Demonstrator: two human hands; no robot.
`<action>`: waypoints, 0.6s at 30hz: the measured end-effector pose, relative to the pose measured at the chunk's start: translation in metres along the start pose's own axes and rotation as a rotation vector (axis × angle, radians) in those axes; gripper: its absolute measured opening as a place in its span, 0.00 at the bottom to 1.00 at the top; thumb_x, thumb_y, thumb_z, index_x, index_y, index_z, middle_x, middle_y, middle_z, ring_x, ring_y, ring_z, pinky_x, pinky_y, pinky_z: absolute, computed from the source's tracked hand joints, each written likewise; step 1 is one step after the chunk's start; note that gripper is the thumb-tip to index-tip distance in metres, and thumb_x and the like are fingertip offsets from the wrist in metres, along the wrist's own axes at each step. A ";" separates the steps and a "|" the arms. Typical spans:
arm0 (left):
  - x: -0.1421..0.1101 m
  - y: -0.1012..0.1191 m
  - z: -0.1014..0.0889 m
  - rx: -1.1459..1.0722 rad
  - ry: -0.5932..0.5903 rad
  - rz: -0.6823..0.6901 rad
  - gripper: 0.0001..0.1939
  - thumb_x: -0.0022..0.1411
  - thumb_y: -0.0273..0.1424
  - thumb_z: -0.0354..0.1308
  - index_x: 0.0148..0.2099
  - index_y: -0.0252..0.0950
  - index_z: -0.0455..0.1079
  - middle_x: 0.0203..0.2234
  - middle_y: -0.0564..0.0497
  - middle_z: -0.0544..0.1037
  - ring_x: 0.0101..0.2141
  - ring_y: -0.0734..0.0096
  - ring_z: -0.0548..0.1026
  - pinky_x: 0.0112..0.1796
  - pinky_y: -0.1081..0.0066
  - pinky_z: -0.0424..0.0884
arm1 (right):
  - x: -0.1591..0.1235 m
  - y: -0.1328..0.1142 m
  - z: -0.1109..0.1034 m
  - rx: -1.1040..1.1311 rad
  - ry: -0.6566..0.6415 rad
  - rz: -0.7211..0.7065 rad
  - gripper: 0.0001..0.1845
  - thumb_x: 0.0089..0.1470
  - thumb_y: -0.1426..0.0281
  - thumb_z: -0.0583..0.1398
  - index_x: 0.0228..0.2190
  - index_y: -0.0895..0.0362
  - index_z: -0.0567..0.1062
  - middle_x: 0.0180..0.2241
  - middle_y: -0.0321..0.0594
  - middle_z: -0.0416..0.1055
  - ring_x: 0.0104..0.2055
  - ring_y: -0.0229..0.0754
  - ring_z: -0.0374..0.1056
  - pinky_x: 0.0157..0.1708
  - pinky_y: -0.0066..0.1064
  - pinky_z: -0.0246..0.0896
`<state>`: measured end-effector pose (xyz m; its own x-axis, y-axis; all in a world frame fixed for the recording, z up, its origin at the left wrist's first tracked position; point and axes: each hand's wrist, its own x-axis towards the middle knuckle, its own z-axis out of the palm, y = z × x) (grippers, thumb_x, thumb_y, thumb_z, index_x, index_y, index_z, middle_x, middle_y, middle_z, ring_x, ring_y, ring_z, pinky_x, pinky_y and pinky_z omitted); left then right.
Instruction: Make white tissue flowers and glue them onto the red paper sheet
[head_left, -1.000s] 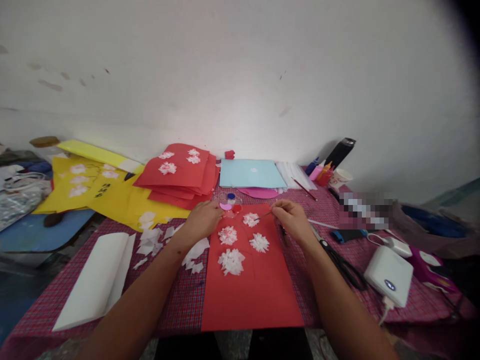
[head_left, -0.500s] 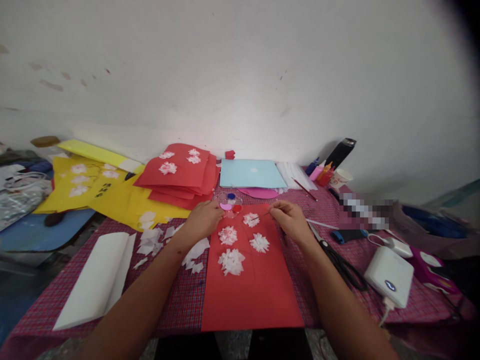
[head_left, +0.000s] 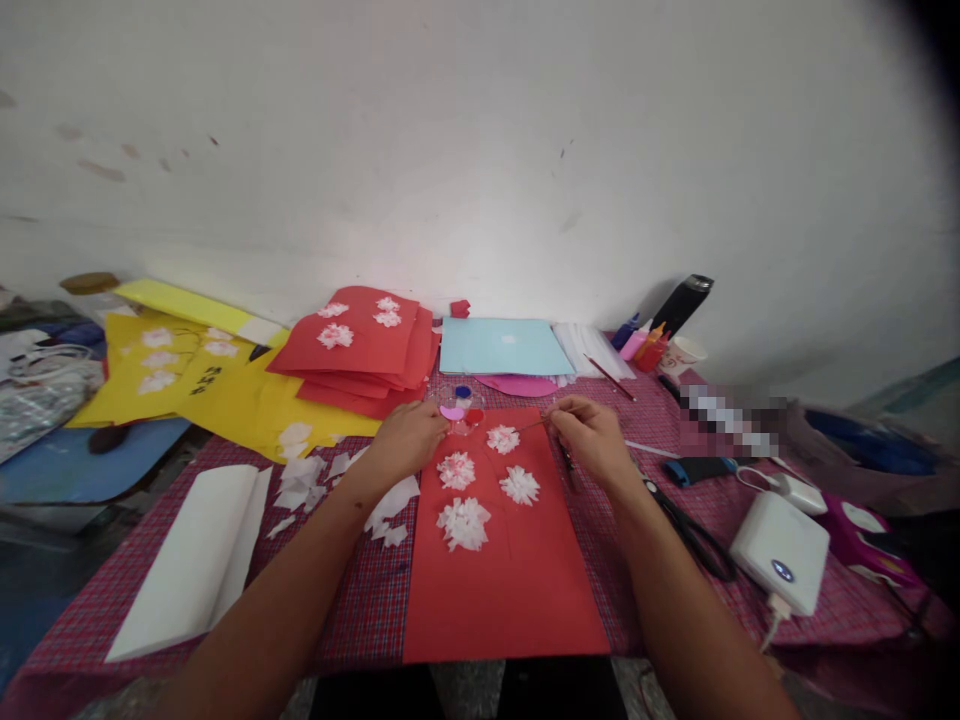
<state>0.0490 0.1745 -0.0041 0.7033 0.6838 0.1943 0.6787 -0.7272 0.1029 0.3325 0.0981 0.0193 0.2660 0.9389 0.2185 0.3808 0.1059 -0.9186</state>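
My right hand point(head_left: 589, 435) pinches a thin paintbrush point(head_left: 536, 424), its tip pointing left toward the upper right paper flower point(head_left: 502, 438). That flower has pink on its petals. Beneath lies a red sheet of paper point(head_left: 510, 610) with several crumpled white paper flowers and thin drawn stems. My left hand point(head_left: 409, 440) is closed at the sheet's upper left corner, its fingertips at the edge of a clear paint palette point(head_left: 471, 428) with blue, pink and red paint. Whatever sits between those fingers is hidden.
Left of the sheet lie white paper scraps point(head_left: 300, 482) and folded white paper point(head_left: 187, 560). Red sheets with flowers point(head_left: 360, 345) and yellow sheets point(head_left: 225, 400) are behind. At right are scissors point(head_left: 690, 530), a white power bank point(head_left: 780, 550), paint bottles point(head_left: 651, 345) and a black flask point(head_left: 684, 305).
My right hand has drawn back slightly to the right with the paintbrush, so its tip is off the upper right flower. My left hand has stayed in place.
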 end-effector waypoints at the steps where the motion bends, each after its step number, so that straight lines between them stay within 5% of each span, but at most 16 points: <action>1: 0.000 0.000 0.000 0.010 -0.002 -0.002 0.15 0.71 0.31 0.48 0.41 0.37 0.77 0.39 0.44 0.77 0.41 0.61 0.74 0.43 0.63 0.68 | 0.000 0.000 0.000 -0.004 0.006 -0.001 0.07 0.47 0.67 0.59 0.25 0.57 0.75 0.21 0.36 0.69 0.22 0.37 0.60 0.23 0.29 0.53; 18: 0.001 0.002 -0.003 0.035 -0.029 -0.013 0.16 0.71 0.31 0.47 0.42 0.38 0.77 0.41 0.44 0.77 0.43 0.61 0.74 0.45 0.63 0.69 | 0.001 0.001 -0.002 -0.082 0.014 0.027 0.07 0.48 0.66 0.60 0.25 0.57 0.76 0.22 0.37 0.70 0.23 0.39 0.61 0.23 0.29 0.54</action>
<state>0.0500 0.1736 -0.0012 0.6998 0.6951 0.1646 0.6945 -0.7160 0.0706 0.3350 0.0982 0.0196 0.2890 0.9364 0.1989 0.4446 0.0528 -0.8942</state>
